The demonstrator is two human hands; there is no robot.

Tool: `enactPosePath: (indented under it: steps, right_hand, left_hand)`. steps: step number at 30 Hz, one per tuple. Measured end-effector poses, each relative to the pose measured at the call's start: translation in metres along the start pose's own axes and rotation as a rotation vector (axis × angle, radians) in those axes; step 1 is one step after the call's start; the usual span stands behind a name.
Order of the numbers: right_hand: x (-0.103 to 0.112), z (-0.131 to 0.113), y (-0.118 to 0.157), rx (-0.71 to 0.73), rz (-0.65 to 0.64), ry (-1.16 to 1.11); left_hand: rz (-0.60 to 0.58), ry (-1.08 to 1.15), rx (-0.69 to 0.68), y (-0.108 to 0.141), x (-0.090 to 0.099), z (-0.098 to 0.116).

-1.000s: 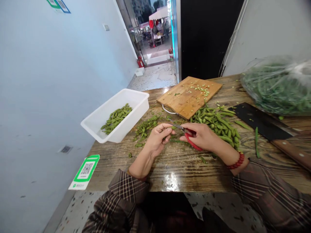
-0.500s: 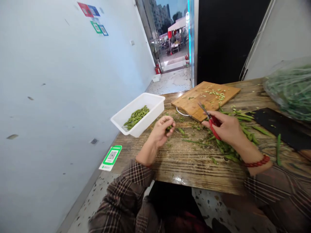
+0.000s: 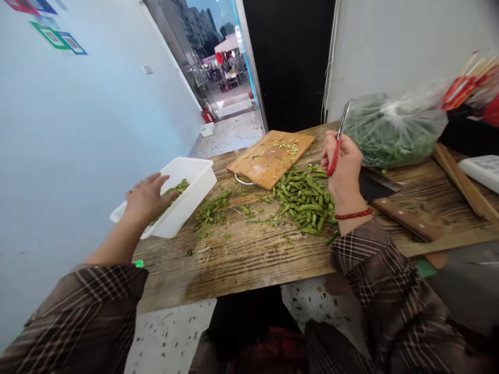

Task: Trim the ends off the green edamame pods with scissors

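Observation:
My left hand [image 3: 147,200] is over the white plastic tub [image 3: 191,195] at the left, fingers spread, with nothing seen in it. Green pods [image 3: 180,187] lie inside the tub, partly hidden by the hand. On the right, my right hand [image 3: 343,156] is closed on red-handled scissors [image 3: 334,158], whose blades point up. Beside that hand a large pile of green pods [image 3: 306,200] rests on the wooden table [image 3: 241,265]. Small trimmings [image 3: 214,208] are scattered between the tub and the pile.
A wooden cutting board [image 3: 268,156] with chopped bits lies behind the pile. To the right are a clear bag of greens [image 3: 393,130], a cleaver [image 3: 405,218] and a white device [image 3: 483,170]. A doorway [image 3: 230,72] opens beyond the table.
My left hand has moved from the table's middle to over the tub and opened. My right hand, still with the scissors, has moved right and up, off the pods. The view has turned right.

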State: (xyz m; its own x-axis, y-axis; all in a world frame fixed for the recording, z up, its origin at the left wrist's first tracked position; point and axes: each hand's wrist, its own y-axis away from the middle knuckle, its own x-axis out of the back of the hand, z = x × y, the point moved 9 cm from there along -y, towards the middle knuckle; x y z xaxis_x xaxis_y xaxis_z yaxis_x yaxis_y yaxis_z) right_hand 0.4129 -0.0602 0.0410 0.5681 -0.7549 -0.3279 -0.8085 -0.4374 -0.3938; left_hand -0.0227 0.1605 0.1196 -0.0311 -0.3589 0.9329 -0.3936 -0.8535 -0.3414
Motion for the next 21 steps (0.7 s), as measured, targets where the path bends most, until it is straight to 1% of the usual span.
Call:
enactPosePath:
  steps: [1, 2, 4, 6, 8, 9, 10, 12, 13, 14, 16, 18, 21]
  right_hand:
    - [0.001, 0.001, -0.001, -0.005, 0.007, -0.005]
    - [0.001, 0.002, -0.002, -0.009, 0.013, -0.008]
    - [0.002, 0.003, -0.004, -0.007, 0.023, -0.001]
    - [-0.001, 0.003, -0.004, 0.004, 0.016, 0.025]
    - [-0.005, 0.002, -0.001, 0.005, -0.016, 0.051]
    - [-0.008, 0.002, 0.0, 0.002, -0.033, 0.059]
    - [-0.01, 0.001, 0.002, -0.002, -0.045, 0.061]
    - [-0.012, -0.001, 0.007, -0.009, -0.045, 0.052]
    - [-0.012, -0.002, 0.009, -0.011, -0.039, 0.044]
    - [-0.012, -0.004, 0.012, -0.016, -0.036, 0.035]
    - [-0.013, -0.006, 0.015, -0.024, -0.035, 0.012]
    - [-0.014, -0.008, 0.016, -0.033, -0.034, -0.018]
    - [-0.015, -0.01, 0.017, -0.038, -0.036, -0.056]
  left_hand:
    - [0.018, 0.029, -0.073, 0.002, 0.0, 0.022]
    - [0.029, 0.085, -0.172, 0.005, 0.0, 0.05]
    - [0.016, 0.205, -0.405, 0.018, -0.004, 0.119]
    - [-0.024, 0.286, -0.622, 0.041, -0.008, 0.191]
    - [-0.04, 0.32, -0.815, 0.073, -0.008, 0.257]
    - [-0.047, 0.332, -0.902, 0.092, -0.007, 0.286]
    - [-0.056, 0.333, -0.981, 0.111, -0.007, 0.31]
    - [-0.061, 0.332, -1.164, 0.154, -0.005, 0.344]
    - [-0.055, 0.343, -1.26, 0.174, -0.003, 0.353]
    - [-0.054, 0.348, -1.345, 0.193, -0.003, 0.356]
    - [-0.115, 0.341, -1.431, 0.219, -0.009, 0.35]
    - [-0.213, 0.355, -1.432, 0.23, -0.019, 0.333]
    - [-0.349, 0.396, -1.41, 0.23, -0.035, 0.305]
